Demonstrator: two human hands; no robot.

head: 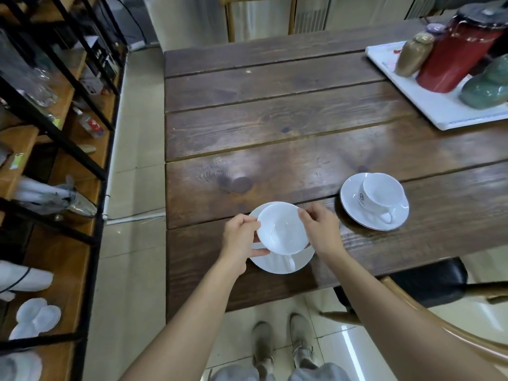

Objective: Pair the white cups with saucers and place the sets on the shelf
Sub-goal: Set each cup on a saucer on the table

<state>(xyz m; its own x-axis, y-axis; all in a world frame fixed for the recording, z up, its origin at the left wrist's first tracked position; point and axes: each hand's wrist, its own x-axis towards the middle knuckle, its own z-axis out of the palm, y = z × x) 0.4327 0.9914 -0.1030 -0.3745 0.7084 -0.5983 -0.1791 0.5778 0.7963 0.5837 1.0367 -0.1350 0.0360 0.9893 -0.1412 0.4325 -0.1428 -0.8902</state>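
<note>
A white cup (283, 229) sits over a white saucer (275, 264) near the front left corner of the dark wooden table (275, 133). My left hand (240, 237) grips the cup's left rim, and my right hand (321, 229) holds its right rim. The cup's handle points toward me. To the right, a second white cup (382, 195) with a logo stands on its own saucer (354, 210), untouched. The wooden shelf with a black metal frame (55, 149) stands at the left.
A white tray (439, 105) at the table's far right carries a red canister (456, 53), a brown jar and green ceramic pieces. The shelf holds glassware, bottles and white dishes (37, 316). A wooden chair (439, 320) stands at my right, another at the table's far side.
</note>
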